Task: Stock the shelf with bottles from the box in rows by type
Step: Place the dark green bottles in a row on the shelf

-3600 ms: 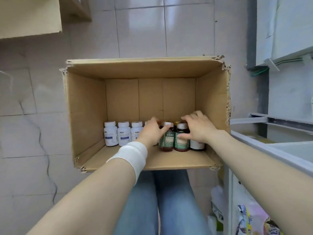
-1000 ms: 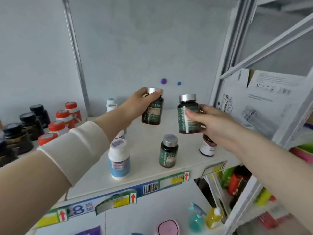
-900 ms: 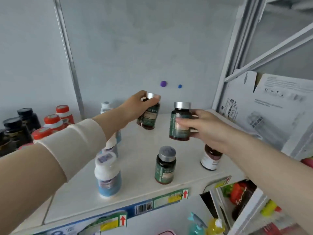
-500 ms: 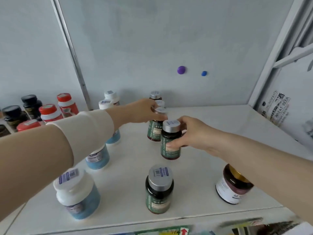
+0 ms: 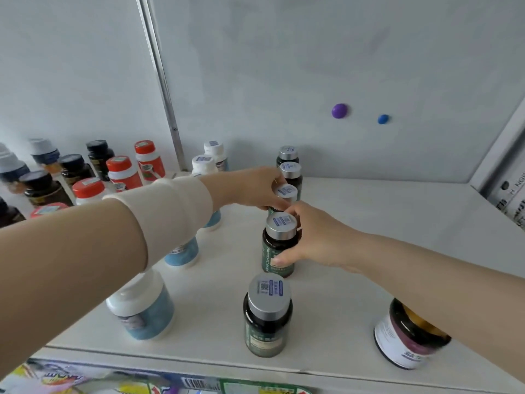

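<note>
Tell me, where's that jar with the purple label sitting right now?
The purple-labelled jar stands at the front right of the white shelf, partly hidden under the person's right forearm, to the right of the nearest green bottle.

Behind the silver-capped green bottle [image 5: 277, 245], our left hand [image 5: 250, 189] hides another bottle's body; label print blurs unreadably.

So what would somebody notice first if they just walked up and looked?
Probably the two hands in the middle of the white shelf: the left hand and the right hand each grip a silver-capped green bottle in a row running back to the wall. Next, the red-capped bottles on the far left, and a purple dot on the wall.
</note>
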